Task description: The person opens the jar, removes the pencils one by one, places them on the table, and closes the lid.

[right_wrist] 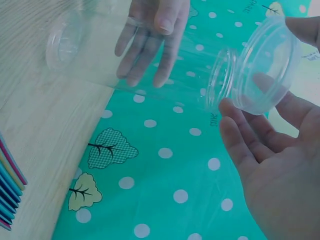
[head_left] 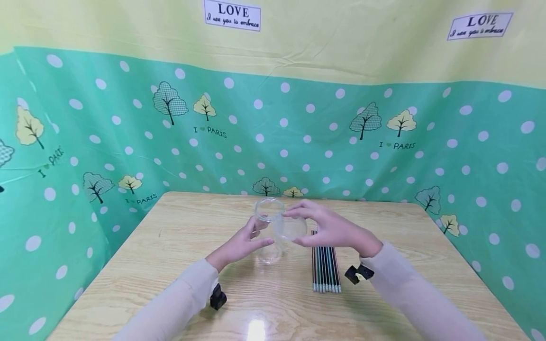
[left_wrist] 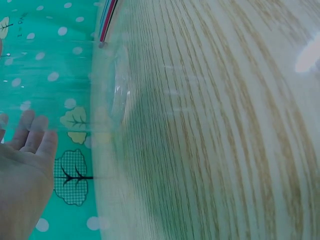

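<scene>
A clear plastic jar [head_left: 269,254] stands upright on the table, its round mouth uncovered. My left hand [head_left: 245,240] grips its side, fingers passing behind the wall and thumb at the front. In the right wrist view those fingers show through the see-through jar [right_wrist: 192,80]. Just right of the rim, my right hand [head_left: 330,227] holds a clear round lid [head_left: 293,228] by its edge, between thumb and fingers. The lid is tilted, close beside the jar's threaded neck in the right wrist view.
Several dark striped pencils [head_left: 326,267] lie side by side right of the jar, white ends toward me. They rest on a light wood table [head_left: 192,222]. A green and yellow printed cloth [head_left: 239,104] hangs behind the table's far edge.
</scene>
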`<action>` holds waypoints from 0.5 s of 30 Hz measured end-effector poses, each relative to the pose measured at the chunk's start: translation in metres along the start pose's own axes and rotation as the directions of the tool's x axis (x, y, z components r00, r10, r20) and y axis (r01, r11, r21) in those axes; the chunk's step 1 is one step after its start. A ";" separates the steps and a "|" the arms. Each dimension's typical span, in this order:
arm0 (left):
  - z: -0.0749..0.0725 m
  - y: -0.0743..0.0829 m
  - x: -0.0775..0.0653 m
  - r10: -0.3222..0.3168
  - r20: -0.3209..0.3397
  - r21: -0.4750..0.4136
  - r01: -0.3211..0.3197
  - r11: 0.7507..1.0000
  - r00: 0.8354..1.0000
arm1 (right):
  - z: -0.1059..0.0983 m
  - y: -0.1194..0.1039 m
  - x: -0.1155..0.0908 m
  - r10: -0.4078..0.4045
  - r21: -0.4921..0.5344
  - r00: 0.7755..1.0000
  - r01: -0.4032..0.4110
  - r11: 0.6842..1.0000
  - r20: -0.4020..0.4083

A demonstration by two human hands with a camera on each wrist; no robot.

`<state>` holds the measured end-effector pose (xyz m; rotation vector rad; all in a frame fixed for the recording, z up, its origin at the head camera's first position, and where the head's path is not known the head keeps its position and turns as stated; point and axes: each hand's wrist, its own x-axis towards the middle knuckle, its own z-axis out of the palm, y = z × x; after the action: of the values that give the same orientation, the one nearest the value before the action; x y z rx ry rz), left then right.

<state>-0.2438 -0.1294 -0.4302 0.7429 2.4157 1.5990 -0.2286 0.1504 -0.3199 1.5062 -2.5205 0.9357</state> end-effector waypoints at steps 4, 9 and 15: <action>0.000 0.001 0.000 -0.007 0.000 -0.005 0.007 1.000 1.000 | -0.002 0.002 0.005 -0.021 0.012 0.999 0.022 1.000 -0.039; 0.000 0.002 -0.001 -0.005 -0.003 -0.010 0.005 1.000 1.000 | -0.005 0.002 0.011 -0.022 0.025 0.998 0.023 0.999 -0.051; 0.000 0.000 0.000 -0.006 -0.004 -0.003 0.006 1.000 1.000 | -0.005 0.004 0.019 -0.037 0.020 0.996 0.039 0.999 -0.082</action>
<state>-0.2435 -0.1294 -0.4304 0.7318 2.4149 1.6035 -0.2431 0.1398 -0.3109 1.4849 -2.4247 1.0005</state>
